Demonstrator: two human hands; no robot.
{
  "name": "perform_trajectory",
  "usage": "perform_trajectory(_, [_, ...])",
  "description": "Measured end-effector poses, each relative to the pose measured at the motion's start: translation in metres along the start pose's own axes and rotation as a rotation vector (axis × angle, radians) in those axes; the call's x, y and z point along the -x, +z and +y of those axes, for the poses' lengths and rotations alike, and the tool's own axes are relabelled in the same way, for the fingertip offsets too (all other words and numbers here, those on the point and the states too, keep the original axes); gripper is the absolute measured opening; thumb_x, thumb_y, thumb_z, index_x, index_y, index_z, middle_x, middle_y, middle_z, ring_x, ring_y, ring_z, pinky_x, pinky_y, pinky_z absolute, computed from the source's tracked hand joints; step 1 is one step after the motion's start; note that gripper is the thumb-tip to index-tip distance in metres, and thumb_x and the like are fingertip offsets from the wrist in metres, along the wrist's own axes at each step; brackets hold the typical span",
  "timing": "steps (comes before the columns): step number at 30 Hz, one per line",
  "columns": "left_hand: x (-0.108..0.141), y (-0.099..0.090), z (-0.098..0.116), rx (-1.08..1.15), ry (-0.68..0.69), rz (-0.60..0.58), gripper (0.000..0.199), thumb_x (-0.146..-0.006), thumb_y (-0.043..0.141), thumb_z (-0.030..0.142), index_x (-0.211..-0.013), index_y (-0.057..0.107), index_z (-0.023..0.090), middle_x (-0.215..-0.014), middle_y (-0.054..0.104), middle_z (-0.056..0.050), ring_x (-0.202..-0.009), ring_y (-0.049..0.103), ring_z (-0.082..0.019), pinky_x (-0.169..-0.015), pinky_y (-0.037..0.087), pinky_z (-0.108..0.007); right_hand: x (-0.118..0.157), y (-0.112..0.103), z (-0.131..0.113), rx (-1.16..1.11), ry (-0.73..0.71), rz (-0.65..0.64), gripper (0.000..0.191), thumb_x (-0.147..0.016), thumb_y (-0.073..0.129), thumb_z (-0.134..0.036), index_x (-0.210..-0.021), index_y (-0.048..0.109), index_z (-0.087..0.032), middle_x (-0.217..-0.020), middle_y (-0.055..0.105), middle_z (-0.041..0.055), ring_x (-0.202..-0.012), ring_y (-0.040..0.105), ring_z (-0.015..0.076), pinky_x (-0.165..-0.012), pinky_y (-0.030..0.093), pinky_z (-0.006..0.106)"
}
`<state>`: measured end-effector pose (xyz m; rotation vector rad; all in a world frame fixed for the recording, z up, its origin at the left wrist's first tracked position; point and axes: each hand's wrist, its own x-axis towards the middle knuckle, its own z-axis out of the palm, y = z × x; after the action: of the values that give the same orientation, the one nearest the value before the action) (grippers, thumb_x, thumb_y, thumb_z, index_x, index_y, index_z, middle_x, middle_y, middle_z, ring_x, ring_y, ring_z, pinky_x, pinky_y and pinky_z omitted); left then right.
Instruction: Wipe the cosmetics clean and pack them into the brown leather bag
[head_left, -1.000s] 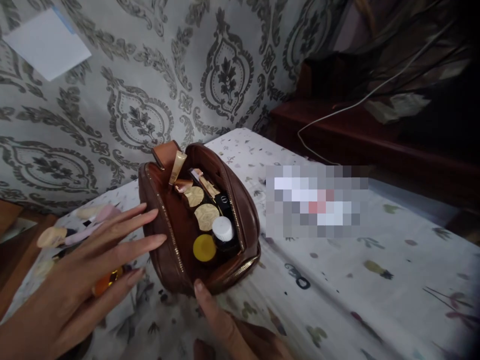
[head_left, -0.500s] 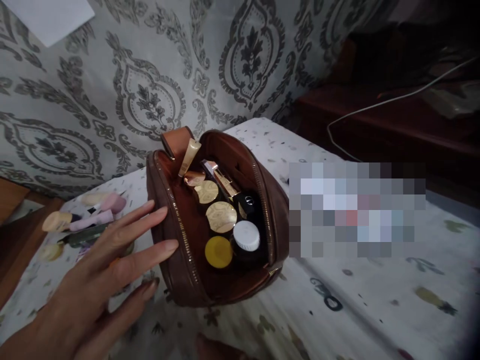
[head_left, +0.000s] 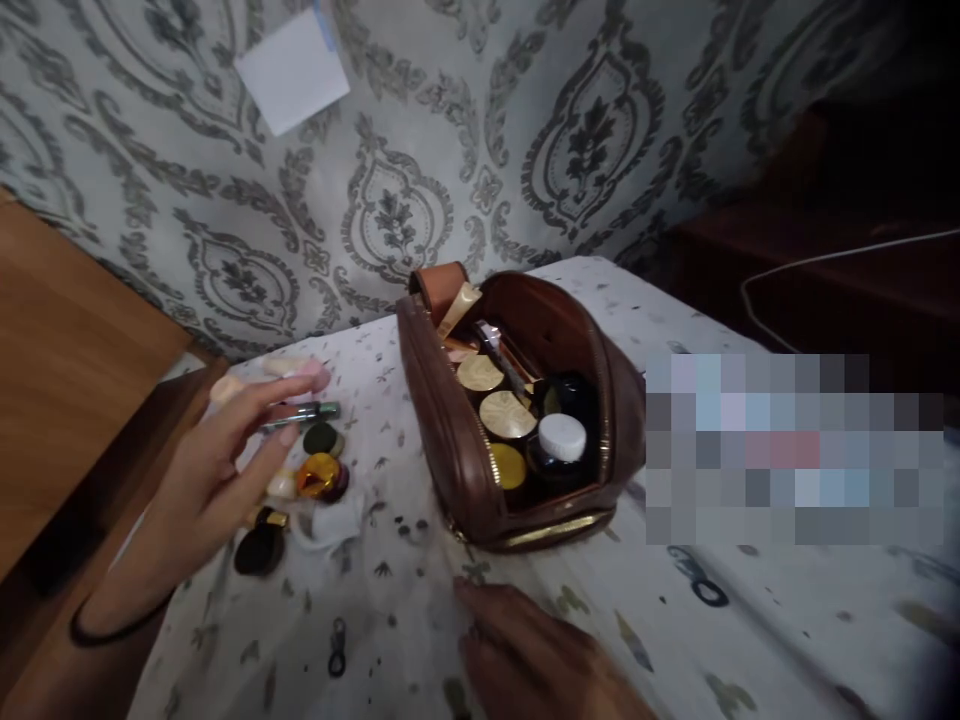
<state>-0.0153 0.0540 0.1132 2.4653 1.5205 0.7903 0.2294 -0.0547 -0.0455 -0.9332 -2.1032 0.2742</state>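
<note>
My left hand [head_left: 225, 450] is over a group of cosmetics at the left, fingers apart, beside a green tube [head_left: 319, 411]. Near it lie a dark round-capped item [head_left: 322, 438], an amber jar [head_left: 321, 477] and a black round item [head_left: 259, 549]. A brown bag [head_left: 457, 450] stands unzipped in the middle. Inside it are gold-lidded jars [head_left: 508, 413], a white-capped jar [head_left: 562, 437], a yellow lid [head_left: 508, 466] and a beige tube [head_left: 459, 310]. My right hand [head_left: 532, 650] rests low in front of the bag, its fingers partly blurred and nothing visible in them.
A patterned wall [head_left: 397, 210] with a white paper [head_left: 294, 72] rises behind the white printed cloth [head_left: 405, 620]. Wooden furniture [head_left: 82, 350] stands at the left. A pixelated patch covers the right side, below a dark red surface [head_left: 757, 250] with a cable.
My left hand has moved from the bag's left side to the cosmetics. More of my right hand shows. The view has shifted left, so the bag appears farther right.
</note>
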Motion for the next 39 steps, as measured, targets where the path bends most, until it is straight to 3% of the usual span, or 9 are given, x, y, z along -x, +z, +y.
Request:
perform_trajectory(4, [0.018,-0.018,-0.027,0.068,-0.188,0.182,0.028,-0.092,0.052,0.04,-0.111,0.064,0.023,-0.118,0.067,-0.005,-0.112,0.062,-0.025,-0.096,0.051,-0.038,-0.006,-0.01,0.001,-0.04,0.027,-0.164,0.028,-0.082,0.044,0.0,-0.09,0.064,-0.018,-0.114,0.07,0.0133,-0.102,0.069,0.0225,-0.081,0.061,0.031])
perform_trajectory(7, [0.032,-0.018,-0.051,0.017,-0.251,0.176,0.031,-0.091,0.051,0.044,-0.107,0.064,0.02,-0.111,0.069,-0.006,-0.104,0.064,-0.024,-0.09,0.052,-0.035,-0.011,-0.014,0.001,-0.063,0.039,-0.196,0.026,-0.088,0.044,-0.005,-0.093,0.065,-0.018,-0.111,0.07,0.0133,-0.099,0.07,0.02,-0.083,0.06,0.028])
perform_trajectory(12, [0.054,0.012,-0.077,-0.122,-0.231,0.04,0.037,-0.092,0.047,0.045,-0.114,0.06,0.018,-0.115,0.067,-0.01,-0.104,0.063,-0.025,-0.083,0.052,-0.037,-0.013,-0.012,0.002,-0.075,0.057,-0.176,0.023,-0.091,0.046,-0.011,-0.094,0.067,-0.019,-0.11,0.07,0.0126,-0.097,0.071,0.0179,-0.084,0.059,0.025])
perform_trajectory(17, [0.066,0.048,-0.074,-0.359,-0.06,0.04,0.036,-0.092,0.052,0.046,-0.117,0.056,0.02,-0.109,0.066,-0.01,-0.106,0.06,-0.03,-0.092,0.047,-0.045,-0.02,-0.014,-0.008,-0.131,0.07,-0.169,0.023,-0.089,0.048,-0.01,-0.094,0.067,-0.021,-0.108,0.071,0.0105,-0.098,0.07,0.0179,-0.083,0.059,0.024])
perform_trajectory(24, [0.074,0.075,-0.072,-0.549,-0.105,0.035,0.044,-0.088,0.06,0.047,-0.118,0.053,0.016,-0.102,0.066,-0.011,-0.098,0.059,-0.03,-0.087,0.046,-0.046,-0.045,-0.007,-0.029,-0.326,0.189,-0.253,0.021,-0.09,0.045,-0.017,-0.085,0.065,-0.022,-0.098,0.07,0.0072,-0.084,0.07,0.0158,-0.074,0.057,0.024])
perform_trajectory(27, [0.075,0.081,-0.074,-0.56,-0.102,0.088,0.042,-0.089,0.058,0.045,-0.12,0.051,0.018,-0.102,0.067,-0.01,-0.098,0.059,-0.03,-0.086,0.046,-0.046,-0.055,0.007,-0.035,-0.456,0.329,-0.214,0.018,-0.089,0.05,-0.026,-0.09,0.067,-0.022,-0.091,0.071,0.0062,-0.075,0.067,0.0174,-0.064,0.055,0.026])
perform_trajectory(30, [0.075,0.084,-0.075,-0.543,-0.118,0.113,0.04,-0.089,0.058,0.042,-0.12,0.052,0.016,-0.101,0.067,-0.011,-0.098,0.059,-0.03,-0.087,0.046,-0.047,-0.069,0.025,-0.037,-0.75,0.577,-0.245,0.024,-0.088,0.057,-0.041,-0.093,0.068,-0.02,-0.08,0.068,0.0043,-0.068,0.064,0.0174,-0.059,0.052,0.027])
perform_trajectory(33, [0.076,0.086,-0.076,-0.505,-0.13,0.118,0.038,-0.09,0.058,0.039,-0.116,0.054,0.012,-0.1,0.067,-0.013,-0.097,0.059,-0.031,-0.089,0.046,-0.048,-0.08,0.044,-0.038,-1.113,0.769,-0.136,0.038,-0.078,0.068,-0.053,-0.092,0.069,-0.018,-0.091,0.069,0.0082,-0.081,0.067,0.0208,-0.059,0.051,0.026])
perform_trajectory(39, [0.08,0.081,-0.079,-0.373,-0.124,0.241,0.034,-0.09,0.057,0.038,-0.116,0.052,0.016,-0.102,0.065,-0.012,-0.099,0.059,-0.031,-0.087,0.047,-0.049,-0.078,0.061,-0.037,-1.542,1.02,0.065,0.045,-0.065,0.084,-0.046,-0.096,0.072,-0.016,-0.105,0.071,0.0118,-0.088,0.068,0.0198,-0.068,0.05,0.026])
